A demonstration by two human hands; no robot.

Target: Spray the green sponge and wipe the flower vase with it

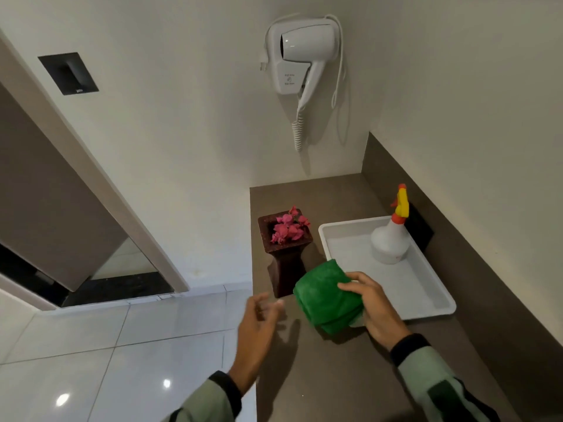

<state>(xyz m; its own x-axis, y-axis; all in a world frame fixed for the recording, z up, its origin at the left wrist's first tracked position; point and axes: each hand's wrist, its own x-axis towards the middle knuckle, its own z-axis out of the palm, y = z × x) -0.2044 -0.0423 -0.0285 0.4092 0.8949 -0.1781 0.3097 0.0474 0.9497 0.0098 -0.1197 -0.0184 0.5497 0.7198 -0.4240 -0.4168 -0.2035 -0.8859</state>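
Observation:
A dark brown wooden flower vase [286, 257] with pink flowers [289, 228] stands upright on the brown counter [335, 376], near its left edge. My right hand [374, 309] grips a folded green sponge [326, 296] just right of the vase's base, above the counter. My left hand [259, 327] hovers open and blurred left of the sponge, below the vase, holding nothing. A white spray bottle [391, 239] with a yellow and orange trigger head stands in the far right corner of a white tray [426, 312].
The counter's left edge drops to a white tiled floor [122, 360]. A white hair dryer [304, 56] with a coiled cord hangs on the wall behind the counter. A raised brown backsplash [487, 269] runs along the right side.

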